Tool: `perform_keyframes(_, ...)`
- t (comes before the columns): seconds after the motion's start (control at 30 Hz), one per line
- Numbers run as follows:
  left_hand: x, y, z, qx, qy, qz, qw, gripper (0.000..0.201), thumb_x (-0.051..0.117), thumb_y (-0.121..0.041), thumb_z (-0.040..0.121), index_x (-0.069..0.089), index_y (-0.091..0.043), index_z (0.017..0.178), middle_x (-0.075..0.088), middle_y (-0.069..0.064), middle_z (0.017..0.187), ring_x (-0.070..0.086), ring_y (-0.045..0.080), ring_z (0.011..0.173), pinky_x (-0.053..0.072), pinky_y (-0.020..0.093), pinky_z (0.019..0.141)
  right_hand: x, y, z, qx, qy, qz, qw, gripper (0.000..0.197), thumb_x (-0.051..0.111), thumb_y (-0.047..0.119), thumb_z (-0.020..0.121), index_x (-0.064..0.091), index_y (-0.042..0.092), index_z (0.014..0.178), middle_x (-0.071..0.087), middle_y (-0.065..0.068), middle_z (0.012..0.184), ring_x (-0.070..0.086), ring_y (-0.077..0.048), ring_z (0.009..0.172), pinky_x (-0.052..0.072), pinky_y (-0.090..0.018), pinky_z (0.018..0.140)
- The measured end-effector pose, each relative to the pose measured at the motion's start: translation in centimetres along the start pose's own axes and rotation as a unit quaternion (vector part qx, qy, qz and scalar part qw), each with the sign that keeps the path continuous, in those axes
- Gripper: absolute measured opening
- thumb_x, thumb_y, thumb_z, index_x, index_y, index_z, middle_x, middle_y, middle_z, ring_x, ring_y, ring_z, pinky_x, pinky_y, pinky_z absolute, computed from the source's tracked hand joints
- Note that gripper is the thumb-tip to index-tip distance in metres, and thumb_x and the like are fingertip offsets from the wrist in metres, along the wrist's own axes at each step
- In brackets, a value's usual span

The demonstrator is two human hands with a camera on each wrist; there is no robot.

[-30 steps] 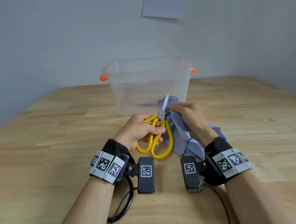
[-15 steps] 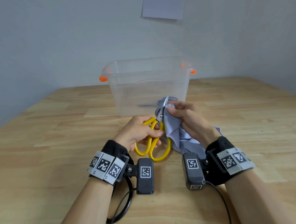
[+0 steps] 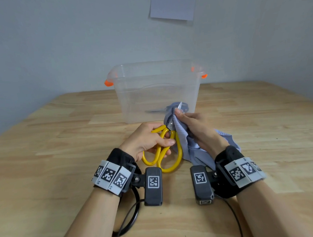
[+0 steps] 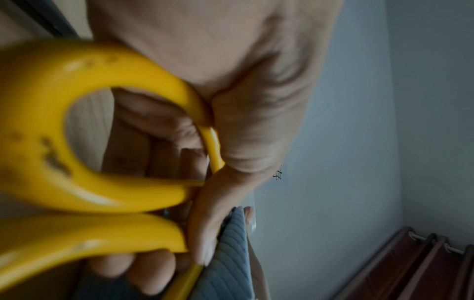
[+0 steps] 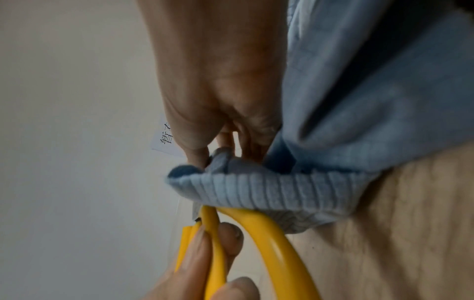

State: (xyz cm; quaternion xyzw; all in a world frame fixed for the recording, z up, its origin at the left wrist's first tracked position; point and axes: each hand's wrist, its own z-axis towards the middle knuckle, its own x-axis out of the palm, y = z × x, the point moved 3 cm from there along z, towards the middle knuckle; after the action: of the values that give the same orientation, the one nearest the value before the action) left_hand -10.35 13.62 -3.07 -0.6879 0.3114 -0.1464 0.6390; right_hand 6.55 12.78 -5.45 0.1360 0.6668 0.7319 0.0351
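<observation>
The left hand (image 3: 147, 139) is curled round the yellow handles of the scissors (image 3: 170, 170), thumb over the top and fingers underneath. It holds them just above the desk (image 3: 62, 142) with the blades pointing away, towards the clear bin (image 3: 150, 93). To its right, the blue-grey ribbed cloth (image 3: 182, 135) is folded over the blades. The right hand (image 3: 196, 128) pinches it there between thumb and fingers, and the rest of the cloth trails down onto the desk under that wrist.

The work looks like wiping the blades. To do it well, the left hand should grip the handles firmly with the blades together. The right hand should draw the cloth from the pivot out towards the blade tip (image 3: 180, 104), never back against the edge. A thick fold of cloth should sit between the fingers and the steel, and the pinch should ease before the point so it does not snag or poke through the knit.

Most of the blades are hidden by the cloth, so only the tip and a glint near the pivot show. I cannot tell whether the blades are fully together. Something dark lies in the bin behind the hands, too blurred through the plastic to name. The sheet of paper (image 3: 172, 5) on the wall is cut off at the top, and its print cannot be read.
</observation>
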Motion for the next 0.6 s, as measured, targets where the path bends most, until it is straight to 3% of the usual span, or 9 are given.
perform_keyframes(0.07, -0.06, -0.14, -0.07, -0.001, 0.001, -0.002, 1.0, 0.019, 0.074, 0.004, 0.08, 0.06, -0.007, 0.081, 0.068, 0.016, 0.075, 0.068, 0.026, 0.057, 0.06, 0.036, 0.058, 0.21, 0.23, -0.02, -0.005, 0.002, -0.031, 0.999, 0.075, 0.076, 0.056, 0.074, 0.062, -0.016, 0.086, 0.058, -0.02, 0.077, 0.055, -0.029, 0.074, 0.047, -0.041, 0.072)
perform_keyframes(0.17, -0.04, -0.27, -0.14, 0.0, 0.002, -0.008, 1.0, 0.019, 0.074, 0.005, 0.08, 0.059, -0.006, 0.082, 0.067, 0.013, 0.07, 0.067, 0.026, 0.055, 0.059, 0.034, 0.055, 0.32, 0.69, -0.1, -0.013, 0.012, -0.062, 0.998, 0.045, 0.063, 0.04, 0.094, 0.06, -0.002, 0.08, 0.051, -0.014, 0.071, 0.048, -0.026, 0.068, 0.043, -0.033, 0.061)
perform_keyframes(0.23, 0.04, -0.35, -0.23, 0.001, 0.002, -0.013, 1.0, 0.018, 0.074, 0.007, 0.08, 0.06, -0.005, 0.084, 0.066, 0.014, 0.071, 0.067, 0.026, 0.055, 0.058, 0.033, 0.054, 0.23, 0.8, -0.21, -0.012, 0.03, -0.046, 0.998, 0.034, 0.055, 0.028, 0.1, 0.062, -0.003, 0.088, 0.058, -0.019, 0.08, 0.055, -0.029, 0.076, 0.047, -0.036, 0.069)
perform_keyframes(0.33, 0.04, -0.42, -0.34, 0.001, 0.002, -0.017, 1.0, 0.019, 0.074, 0.007, 0.08, 0.061, -0.005, 0.083, 0.065, 0.015, 0.074, 0.066, 0.027, 0.055, 0.058, 0.033, 0.053, 0.23, 0.77, -0.4, -0.011, 0.057, -0.029, 0.998, 0.029, 0.051, 0.016, 0.101, 0.064, -0.01, 0.095, 0.066, -0.021, 0.088, 0.064, -0.028, 0.083, 0.053, -0.036, 0.078)
perform_keyframes(0.4, -0.03, -0.37, -0.33, 0.001, 0.001, -0.013, 1.0, 0.019, 0.075, 0.007, 0.079, 0.061, -0.005, 0.084, 0.066, 0.016, 0.075, 0.067, 0.027, 0.056, 0.059, 0.033, 0.054, 0.21, 0.61, -0.35, -0.022, 0.05, -0.038, 0.998, 0.038, 0.057, 0.02, 0.099, 0.061, -0.018, 0.099, 0.064, -0.025, 0.092, 0.061, -0.033, 0.087, 0.05, -0.043, 0.082)
perform_keyframes(0.47, -0.06, -0.3, -0.29, 0.006, 0.0, -0.006, 1.0, 0.018, 0.074, 0.007, 0.08, 0.061, -0.004, 0.085, 0.066, 0.018, 0.076, 0.067, 0.027, 0.056, 0.059, 0.035, 0.056, 0.1, 0.59, -0.29, -0.039, 0.03, -0.057, 0.997, 0.045, 0.065, 0.027, 0.094, 0.061, -0.018, 0.096, 0.063, -0.026, 0.089, 0.059, -0.033, 0.084, 0.047, -0.046, 0.079)
perform_keyframes(0.6, -0.09, -0.23, -0.18, 0.012, 0.002, 0.004, 1.0, 0.018, 0.073, 0.009, 0.08, 0.059, -0.002, 0.083, 0.064, 0.015, 0.069, 0.066, 0.026, 0.053, 0.06, 0.036, 0.056, -0.03, 0.95, -0.37, -0.083, -0.015, -0.065, 0.994, 0.04, 0.066, 0.022, 0.094, 0.063, -0.015, 0.078, 0.058, -0.019, 0.074, 0.054, -0.027, 0.073, 0.044, -0.039, 0.068)
